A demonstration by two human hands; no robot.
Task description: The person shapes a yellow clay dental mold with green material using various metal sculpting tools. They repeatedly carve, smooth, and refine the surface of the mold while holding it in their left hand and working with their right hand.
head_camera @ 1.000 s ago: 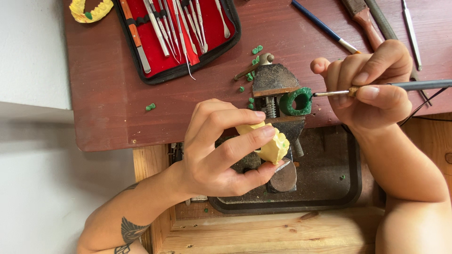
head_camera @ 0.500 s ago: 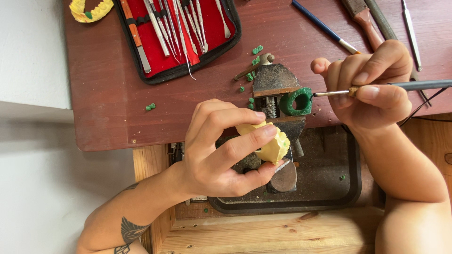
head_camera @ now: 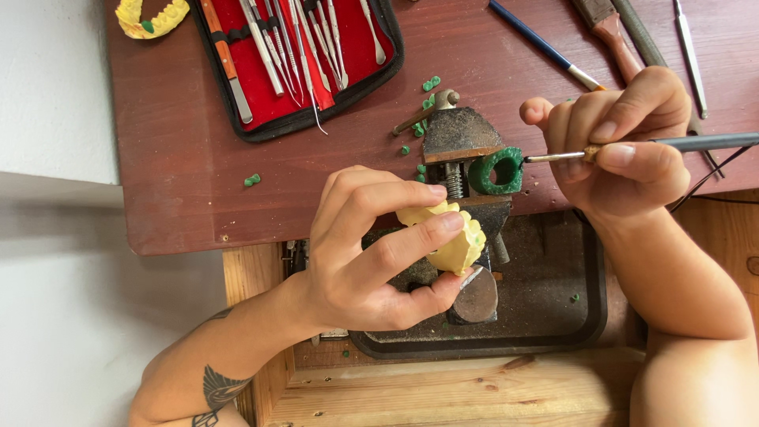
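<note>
— What do you see in the hands?

— I see the left hand (head_camera: 371, 253) grasping a yellow dental cast (head_camera: 452, 237). Fingers and thumb are closed around it, just in front of the small bench vise (head_camera: 462, 158), at about 6 o'clock from its jaws. The cast touches the near part of the vise, or almost; I cannot tell exactly.

— And the other hand?

— The right hand (head_camera: 624, 150) is clenched around a thin carving tool (head_camera: 632, 149), held like a pen. Its metal tip points to 9 o'clock and reaches the green wax ring (head_camera: 498, 170), which sits clamped in the vise. If the tip really touches the wax, I cannot say for sure.

— What lies around?

— Small green wax chips (head_camera: 431, 83) are at 12 o'clock from the vise on the dark red table (head_camera: 182, 182), and one more piece farther at 9 o'clock. At 11 o'clock I see an open red instrument case (head_camera: 304, 55) with metal tools inside, and beside it, in the corner, another yellow cast (head_camera: 150, 16). At 1 o'clock lie a blue-handled tool (head_camera: 541, 45) and a file (head_camera: 613, 32). Under the table edge, at 6 o'clock, is a dark tray (head_camera: 553, 316).
</note>
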